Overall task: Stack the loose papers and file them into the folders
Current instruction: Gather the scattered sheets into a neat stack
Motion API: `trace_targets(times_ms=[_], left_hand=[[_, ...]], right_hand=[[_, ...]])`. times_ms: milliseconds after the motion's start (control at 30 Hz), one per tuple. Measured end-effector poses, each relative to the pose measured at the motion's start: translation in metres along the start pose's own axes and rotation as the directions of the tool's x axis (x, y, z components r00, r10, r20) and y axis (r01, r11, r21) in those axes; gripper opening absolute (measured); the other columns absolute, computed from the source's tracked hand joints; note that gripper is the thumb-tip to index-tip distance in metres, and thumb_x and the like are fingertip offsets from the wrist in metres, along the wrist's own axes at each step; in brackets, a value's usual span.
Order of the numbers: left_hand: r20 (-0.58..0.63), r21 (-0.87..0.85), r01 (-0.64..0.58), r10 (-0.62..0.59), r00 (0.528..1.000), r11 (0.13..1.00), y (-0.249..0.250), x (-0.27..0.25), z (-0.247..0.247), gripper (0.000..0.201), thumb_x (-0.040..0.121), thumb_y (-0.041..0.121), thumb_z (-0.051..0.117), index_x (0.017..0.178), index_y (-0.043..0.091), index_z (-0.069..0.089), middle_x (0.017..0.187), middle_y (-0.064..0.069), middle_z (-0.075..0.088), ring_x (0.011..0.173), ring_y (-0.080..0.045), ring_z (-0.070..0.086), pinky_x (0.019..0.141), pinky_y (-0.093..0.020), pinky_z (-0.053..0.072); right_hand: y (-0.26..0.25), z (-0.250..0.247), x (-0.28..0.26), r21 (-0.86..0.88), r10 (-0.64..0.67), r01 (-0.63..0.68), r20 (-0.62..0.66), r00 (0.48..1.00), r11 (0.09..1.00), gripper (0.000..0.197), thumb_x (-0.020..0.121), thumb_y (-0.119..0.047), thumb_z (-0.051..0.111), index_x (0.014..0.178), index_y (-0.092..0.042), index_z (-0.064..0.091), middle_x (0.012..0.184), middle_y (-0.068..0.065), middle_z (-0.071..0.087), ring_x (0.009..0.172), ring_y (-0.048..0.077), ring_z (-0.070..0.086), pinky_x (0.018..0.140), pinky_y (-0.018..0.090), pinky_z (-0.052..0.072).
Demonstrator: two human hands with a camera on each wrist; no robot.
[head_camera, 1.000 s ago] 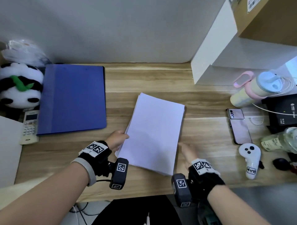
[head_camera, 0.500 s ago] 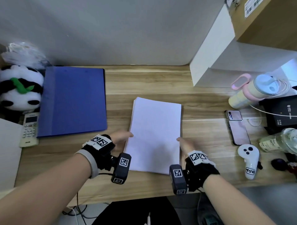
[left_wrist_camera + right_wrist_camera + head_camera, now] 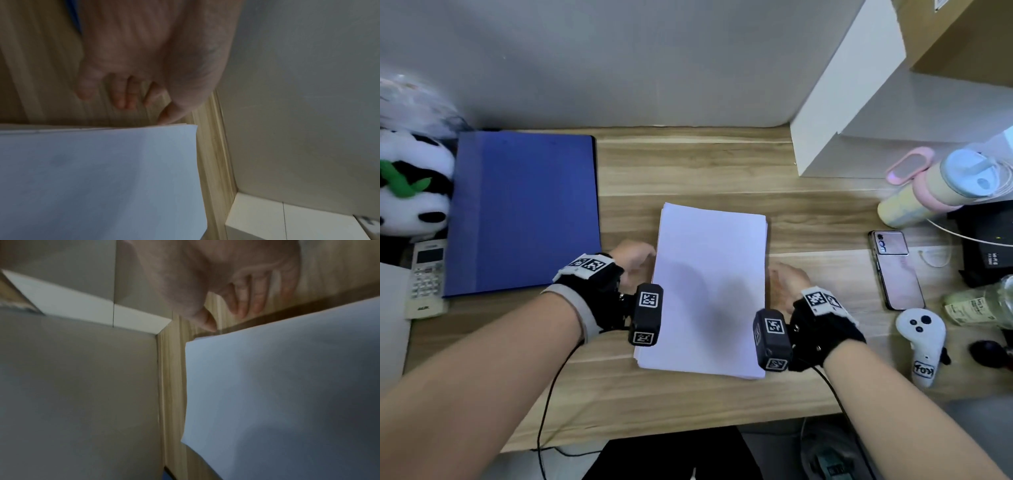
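Observation:
A stack of white papers (image 3: 710, 291) lies flat in the middle of the wooden desk (image 3: 688, 164), squared to its front edge. My left hand (image 3: 637, 257) sits at the stack's left edge. In the left wrist view its thumb tip touches the edge of the papers (image 3: 98, 178) and the fingers (image 3: 123, 97) point down at the desk. My right hand (image 3: 786, 277) flanks the right edge, with its fingers (image 3: 246, 301) relaxed beside the papers (image 3: 287, 394). Neither hand grips anything. A closed blue folder (image 3: 524, 212) lies to the left.
A panda plush (image 3: 410, 192) and a white remote (image 3: 426, 277) sit beyond the folder. On the right are a phone (image 3: 897, 270), a white controller (image 3: 921, 342), a tumbler (image 3: 935, 192), a bottle (image 3: 983, 301) and a black box (image 3: 986, 236). A white box (image 3: 859, 120) stands back right.
The stack has turned from tilted to square with the desk edge. The left hand has let go of its left edge, and both hands now sit against the two sides.

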State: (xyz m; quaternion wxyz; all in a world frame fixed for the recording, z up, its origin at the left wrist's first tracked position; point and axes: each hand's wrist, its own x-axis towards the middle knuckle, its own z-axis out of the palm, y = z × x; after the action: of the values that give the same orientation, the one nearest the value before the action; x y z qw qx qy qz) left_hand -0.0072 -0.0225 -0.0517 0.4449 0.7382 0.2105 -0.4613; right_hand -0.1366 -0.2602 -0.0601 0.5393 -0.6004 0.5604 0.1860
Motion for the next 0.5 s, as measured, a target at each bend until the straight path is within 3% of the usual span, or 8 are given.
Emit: trace_targets(times_ms=[67, 100, 200, 233, 333, 433, 500], left_hand=[[0.013, 0.052, 0.105, -0.106, 0.994, 0.993, -0.013, -0.001, -0.005, 0.037, 0.091, 0.013, 0.053, 0.127, 0.002, 0.053, 0.129, -0.014, 0.056, 0.112, -0.027, 0.055, 0.095, -0.036, 0.046], [0.069, 0.078, 0.156, -0.162, 0.984, 0.985, -0.019, -0.006, -0.005, 0.040, 0.092, 0.014, 0.053, 0.129, 0.000, 0.051, 0.126, -0.015, 0.058, 0.108, -0.027, 0.057, 0.091, -0.034, 0.050], [0.168, 0.149, 0.201, -0.226, 0.960, 0.968, -0.025, -0.018, 0.003, 0.030, 0.095, 0.015, 0.048, 0.121, 0.001, 0.055, 0.091, -0.010, 0.065, 0.075, -0.021, 0.061, 0.052, -0.026, 0.053], [0.160, 0.169, 0.197, -0.224, 0.961, 0.966, -0.026, -0.019, 0.006, 0.028, 0.095, 0.016, 0.048, 0.118, 0.002, 0.056, 0.086, -0.009, 0.063, 0.071, -0.020, 0.060, 0.046, -0.026, 0.051], [0.110, 0.222, 0.159, -0.187, 0.976, 0.962, -0.029, -0.019, 0.012, 0.017, 0.094, 0.015, 0.050, 0.105, 0.004, 0.056, 0.083, -0.010, 0.063, 0.068, -0.021, 0.061, 0.049, -0.030, 0.047], [0.136, 0.183, 0.177, -0.203, 0.970, 0.967, -0.036, -0.016, 0.017, 0.011, 0.094, 0.014, 0.050, 0.093, 0.005, 0.056, 0.080, -0.009, 0.061, 0.064, -0.019, 0.058, 0.048, -0.025, 0.048], [0.179, 0.149, 0.185, -0.211, 0.961, 0.971, -0.042, -0.016, 0.021, 0.010, 0.093, 0.014, 0.050, 0.093, 0.006, 0.058, 0.084, -0.008, 0.061, 0.066, -0.018, 0.056, 0.046, -0.022, 0.049]], right_hand=[[0.015, -0.002, -0.011, -0.034, 0.042, -0.040, 0.040, 0.998, 0.999, 0.023, 0.087, -0.018, 0.054, 0.101, -0.004, 0.066, 0.110, 0.014, 0.062, 0.100, 0.023, 0.060, 0.095, 0.040, 0.045], [0.024, 0.001, -0.014, -0.058, 0.053, -0.050, 0.056, 0.997, 0.997, 0.028, 0.088, -0.019, 0.055, 0.108, -0.002, 0.064, 0.116, 0.017, 0.061, 0.109, 0.027, 0.059, 0.098, 0.042, 0.044], [0.041, 0.019, -0.016, -0.149, 0.086, -0.073, 0.083, 0.993, 0.986, 0.052, 0.072, -0.034, 0.068, 0.115, -0.007, 0.058, 0.117, 0.009, 0.059, 0.113, 0.028, 0.056, 0.092, 0.038, 0.047], [0.046, 0.022, -0.010, -0.160, 0.098, -0.081, 0.104, 0.990, 0.984, 0.064, 0.066, -0.036, 0.071, 0.119, -0.003, 0.058, 0.122, 0.007, 0.060, 0.115, 0.028, 0.056, 0.093, 0.036, 0.048], [0.051, 0.027, -0.011, -0.177, 0.009, 0.003, 0.068, 0.998, 0.984, 0.048, 0.085, -0.019, 0.060, 0.126, 0.004, 0.053, 0.123, 0.009, 0.059, 0.113, 0.028, 0.057, 0.088, 0.029, 0.043], [0.061, 0.025, -0.017, -0.139, -0.152, 0.156, 0.038, 0.988, 0.978, 0.039, 0.090, -0.007, 0.051, 0.128, 0.000, 0.051, 0.125, 0.015, 0.061, 0.108, 0.028, 0.060, 0.093, 0.034, 0.047], [0.066, 0.018, -0.018, -0.121, -0.224, 0.220, -0.015, 0.975, 0.968, 0.038, 0.090, -0.002, 0.050, 0.128, -0.001, 0.052, 0.126, 0.015, 0.061, 0.102, 0.022, 0.059, 0.087, 0.027, 0.044]])
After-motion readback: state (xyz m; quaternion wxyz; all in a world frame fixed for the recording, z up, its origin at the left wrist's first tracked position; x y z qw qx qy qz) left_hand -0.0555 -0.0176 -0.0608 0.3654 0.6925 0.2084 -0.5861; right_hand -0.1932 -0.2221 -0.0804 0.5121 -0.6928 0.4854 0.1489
